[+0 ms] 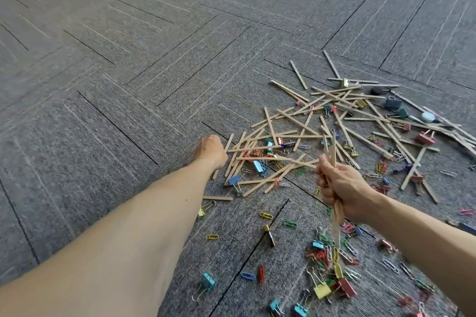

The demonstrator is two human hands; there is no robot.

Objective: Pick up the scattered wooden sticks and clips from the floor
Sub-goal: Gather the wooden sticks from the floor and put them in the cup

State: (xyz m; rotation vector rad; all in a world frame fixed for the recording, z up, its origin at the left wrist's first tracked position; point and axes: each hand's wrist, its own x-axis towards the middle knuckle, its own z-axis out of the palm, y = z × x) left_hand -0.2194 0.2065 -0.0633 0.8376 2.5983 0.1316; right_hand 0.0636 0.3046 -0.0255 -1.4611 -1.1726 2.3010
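Sticks and clips lie scattered over grey carpet floor [128, 80], mostly right of centre. Main heap of wooden sticks [334, 96] criss-crosses from mid-frame out to the right edge, with binder clips and paper clips mixed in.

Left hand [211, 152] is stretched far forward, down at the left edge of the heap. Only the back of the hand and the wrist show. Its fingers are turned away from the camera and hidden, so whether they are open or hold anything cannot be told. Nearest stick ends lie just beside the hand on its right; contact unclear.

Right hand [342, 188] is raised above the floor, nearer the camera. Its fingers [323, 183] are curled tight round a stick bundle [336, 216]. Bundle stands roughly upright and sticks out both above and below the fist.

Blue binder clip [234, 179] sits at the heap's near-left edge, between the two hands. Single loose stick [217, 197] lies flat just beside the left forearm. Dense patch of coloured paper clips [332, 255] lies under the bundle's lower end. Yellow binder clip [322, 290] sits beside that patch. Teal binder clip [208, 281] lies apart, near the left forearm.
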